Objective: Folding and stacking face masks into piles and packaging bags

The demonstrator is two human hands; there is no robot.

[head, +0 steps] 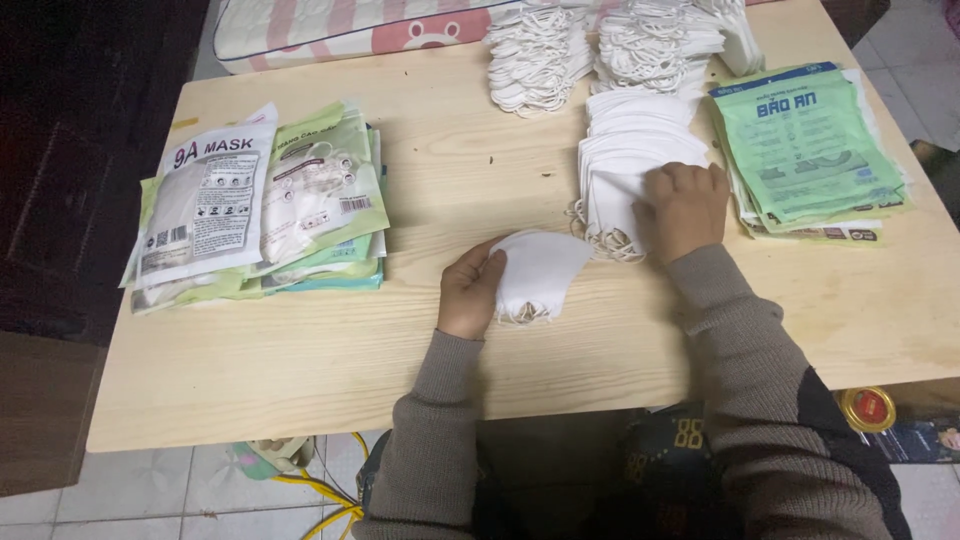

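We've got our left hand with fingers pinching a small stack of white masks mid-counter, right hand curled onto the loose mask pile. Packed green-and-white pouches sit left, flat green empty pouches right; too many to count.

A small stack of masks is lying at the centre of the counter. A fanned row of masks is sitting at its one o'clock, filled packets at ten o'clock, flat pouches at two o'clock, mask heaps at twelve.
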